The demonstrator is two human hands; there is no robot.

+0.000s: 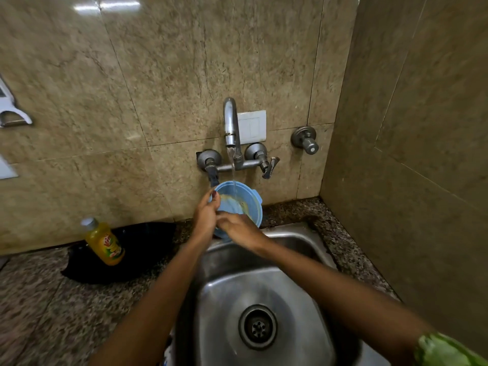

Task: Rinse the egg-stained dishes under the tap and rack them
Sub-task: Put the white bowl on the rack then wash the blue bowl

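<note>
A round blue plastic bowl (pixel 247 204), smeared inside with yellowish egg residue, is held tilted under the stream from the chrome tap (pixel 230 122), above the 12 o'clock rim of the steel sink (pixel 298 307). Its 9 o'clock rim is pinched by the left hand (pixel 206 215); its 6 o'clock edge is gripped by the right hand (pixel 237 228), fingers curled. A yellow detergent bottle (pixel 104 243) stands on the speckled granite tabletop (pixel 52 313) at 9 o'clock

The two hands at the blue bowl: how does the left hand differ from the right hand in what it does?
The left hand pinches the rim of the blue bowl, thumb over the edge, while the right hand lies lower, across the bowl's near side. The left hand sits beside the stream from the tap; the right hand is further from it, nearer the sink. Both touch the same yellow-stained bowl, held tilted above the sink.
</note>
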